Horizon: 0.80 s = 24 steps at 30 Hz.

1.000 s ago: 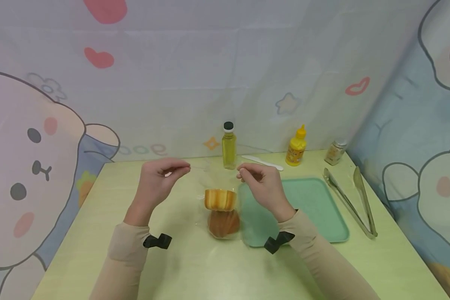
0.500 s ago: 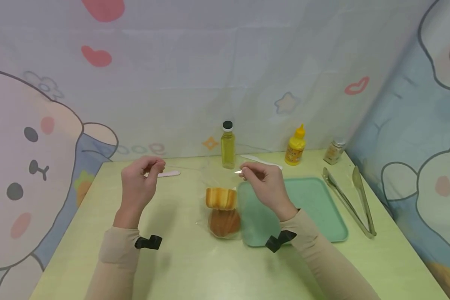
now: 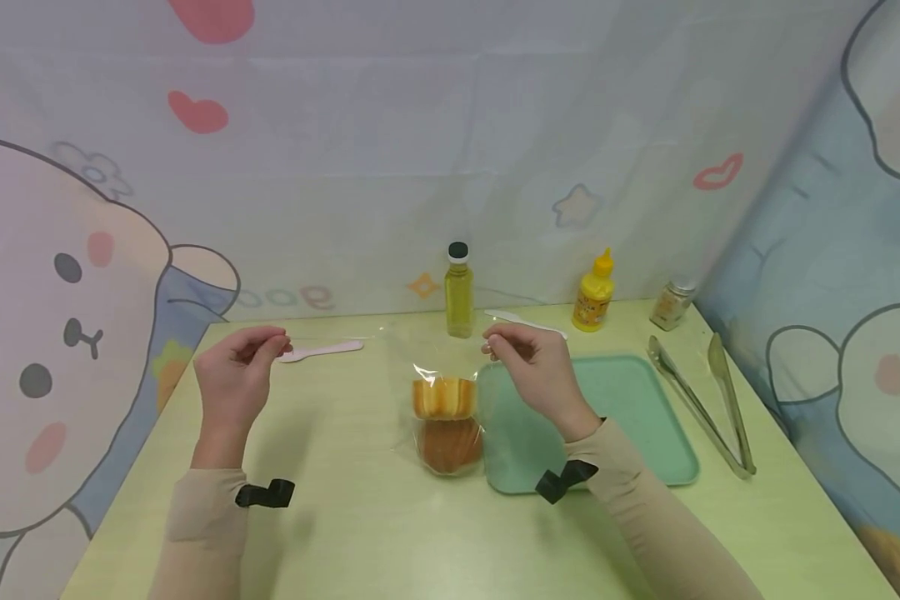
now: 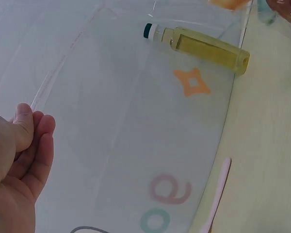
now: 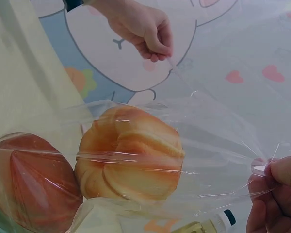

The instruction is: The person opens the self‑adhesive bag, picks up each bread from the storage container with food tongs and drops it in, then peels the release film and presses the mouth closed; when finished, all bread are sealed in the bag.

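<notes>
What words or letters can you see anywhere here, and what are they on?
"ooo": round pastel shapes on the backdrop cloth, just above the table edge; whether they are real letters or only decoration is hard to tell.
Yellow squeeze bottle: its label has print, too small to read.
Small spice jar: its label is too blurred to read.
Oil bottle: no readable text.
Clear bag of bread: no print visible.

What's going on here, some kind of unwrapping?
A person is tearing open a clear bag holding two buns on a table. The left hand pinches a strip torn from the bag's top, pulled out to the side; the right hand pinches the bag's other corner. The buns stand stacked beside a green tray, with an oil bottle behind.
</notes>
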Tool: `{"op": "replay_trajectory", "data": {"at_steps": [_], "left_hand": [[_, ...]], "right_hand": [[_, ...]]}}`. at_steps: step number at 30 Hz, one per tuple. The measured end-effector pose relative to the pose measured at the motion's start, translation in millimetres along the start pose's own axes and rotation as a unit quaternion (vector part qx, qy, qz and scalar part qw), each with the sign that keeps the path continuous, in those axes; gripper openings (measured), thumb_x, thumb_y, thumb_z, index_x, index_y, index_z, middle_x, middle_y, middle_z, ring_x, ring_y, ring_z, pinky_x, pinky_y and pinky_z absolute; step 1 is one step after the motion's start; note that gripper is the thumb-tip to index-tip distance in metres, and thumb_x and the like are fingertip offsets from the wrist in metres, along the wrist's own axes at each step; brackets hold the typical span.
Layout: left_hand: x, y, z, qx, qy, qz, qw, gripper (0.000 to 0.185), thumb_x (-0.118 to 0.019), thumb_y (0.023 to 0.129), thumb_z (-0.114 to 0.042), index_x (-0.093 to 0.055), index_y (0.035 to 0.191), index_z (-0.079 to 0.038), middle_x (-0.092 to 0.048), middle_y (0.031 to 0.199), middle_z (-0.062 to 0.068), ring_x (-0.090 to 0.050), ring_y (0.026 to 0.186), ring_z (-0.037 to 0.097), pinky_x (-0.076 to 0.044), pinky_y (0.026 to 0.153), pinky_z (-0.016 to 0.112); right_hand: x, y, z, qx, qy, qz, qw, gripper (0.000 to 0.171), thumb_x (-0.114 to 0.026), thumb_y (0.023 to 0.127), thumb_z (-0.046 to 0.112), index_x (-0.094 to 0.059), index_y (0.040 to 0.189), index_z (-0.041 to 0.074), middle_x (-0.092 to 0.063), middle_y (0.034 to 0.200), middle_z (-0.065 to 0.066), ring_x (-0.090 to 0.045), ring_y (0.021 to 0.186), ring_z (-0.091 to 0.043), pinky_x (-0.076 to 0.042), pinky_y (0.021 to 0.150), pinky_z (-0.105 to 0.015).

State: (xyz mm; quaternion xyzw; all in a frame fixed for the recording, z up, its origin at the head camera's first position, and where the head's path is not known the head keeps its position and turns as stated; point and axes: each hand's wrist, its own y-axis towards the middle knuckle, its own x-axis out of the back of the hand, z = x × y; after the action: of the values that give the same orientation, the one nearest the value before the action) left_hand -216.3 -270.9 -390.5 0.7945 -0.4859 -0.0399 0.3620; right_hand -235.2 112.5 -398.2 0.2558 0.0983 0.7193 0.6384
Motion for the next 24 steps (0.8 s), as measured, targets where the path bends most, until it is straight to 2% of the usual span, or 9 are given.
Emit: {"op": "replay_trajectory", "data": {"at_steps": [2,4,9,15,19,22,24], "left_hand": [[4.7,-0.1,3.0,0.023,0.003,-0.004,0.9997,0.008,-0.081,0.090,0.001,-0.081,0.098,0.003,-0.077,0.081,-0.008,-0.068,0.072,-0.011,-0.053,0.069,0.009],[9.7,-0.3,5.4,0.039,0.007,-0.007,0.9992,0.009,-0.080,0.092,-0.001,-0.081,0.100,0.003,-0.076,0.082,-0.014,-0.069,0.073,-0.010,-0.054,0.072,0.010],[21.1,-1.4,15.0,0.078,0.019,-0.022,0.9965,0.012,-0.078,0.095,-0.005,-0.080,0.105,0.003,-0.080,0.088,-0.003,-0.071,0.076,-0.007,-0.055,0.075,0.011],[31.0,-3.4,29.9,0.101,0.026,-0.057,0.9929,0.015,-0.077,0.097,-0.011,-0.081,0.106,0.000,-0.078,0.087,-0.008,-0.072,0.076,-0.003,-0.056,0.076,0.012],[35.6,-6.7,38.6,0.109,0.030,-0.075,0.9907,0.012,-0.077,0.096,-0.007,-0.081,0.104,0.002,-0.079,0.088,-0.003,-0.073,0.074,-0.002,-0.056,0.075,0.012],[38.2,-9.6,44.9,0.123,0.033,-0.077,0.9889,0.012,-0.077,0.095,-0.003,-0.080,0.104,0.005,-0.079,0.088,0.001,-0.073,0.072,-0.002,-0.057,0.074,0.012],[40.3,-10.9,50.1,0.144,0.037,-0.072,0.9863,0.015,-0.076,0.096,-0.003,-0.079,0.106,0.007,-0.076,0.085,-0.003,-0.071,0.071,-0.004,-0.057,0.073,0.012]], "right_hand": [[1,0,1,0.000,-0.003,0.000,1.000,0.014,-0.069,0.102,0.006,-0.079,0.109,0.000,-0.079,0.095,-0.014,-0.075,0.084,-0.017,-0.061,0.074,-0.026],[1,0,1,0.001,-0.005,0.000,1.000,0.014,-0.069,0.102,0.006,-0.079,0.109,0.000,-0.079,0.095,-0.014,-0.076,0.085,-0.023,-0.061,0.073,-0.025],[2,0,2,0.008,-0.010,0.002,1.000,0.013,-0.069,0.102,0.006,-0.079,0.109,0.001,-0.079,0.095,-0.013,-0.075,0.085,-0.034,-0.059,0.072,-0.024],[2,0,3,0.014,-0.001,0.016,1.000,0.012,-0.069,0.102,0.006,-0.079,0.107,0.002,-0.078,0.094,-0.013,-0.075,0.083,-0.026,-0.061,0.074,-0.030],[1,0,2,0.022,0.004,0.026,0.999,0.012,-0.068,0.102,0.005,-0.079,0.107,0.002,-0.078,0.095,-0.012,-0.074,0.082,-0.017,-0.061,0.075,-0.029],[0,-1,2,0.025,0.008,0.031,0.999,0.012,-0.068,0.102,0.004,-0.078,0.108,0.002,-0.078,0.095,-0.012,-0.074,0.083,-0.017,-0.060,0.075,-0.026],[-1,-2,1,0.026,0.010,0.036,0.999,0.012,-0.068,0.102,0.005,-0.078,0.109,0.002,-0.078,0.096,-0.012,-0.074,0.084,-0.020,-0.059,0.076,-0.025]]}}
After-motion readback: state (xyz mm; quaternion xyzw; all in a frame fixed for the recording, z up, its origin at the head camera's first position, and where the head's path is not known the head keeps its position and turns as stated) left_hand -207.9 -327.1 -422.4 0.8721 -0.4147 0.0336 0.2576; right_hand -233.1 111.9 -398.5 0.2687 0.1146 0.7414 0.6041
